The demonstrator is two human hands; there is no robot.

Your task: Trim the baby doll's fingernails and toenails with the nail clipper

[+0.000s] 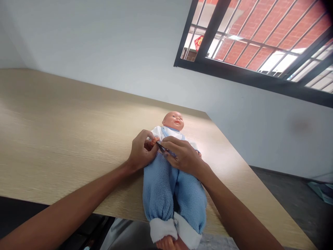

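Note:
A bald baby doll [158, 184] in blue fleece trousers and a white and blue top lies on its back on the wooden table, head away from me and feet over the near edge. My left hand [142, 150] is closed around the doll's small hand [154, 140] on the left side. Between the fingers of my right hand [182, 152] is a small dark and silver metal tool [162, 149], which looks like a nail clipper. Its tip meets the doll's fingers. The doll's other hand [199, 153] rests past my right hand.
The light wooden table [78, 121] stretches far to the left, and its right edge slants down toward me. Behind it stands a pale wall [117, 45] with a dark-framed barred window [234, 74]. Dark floor [281, 194] shows at the right.

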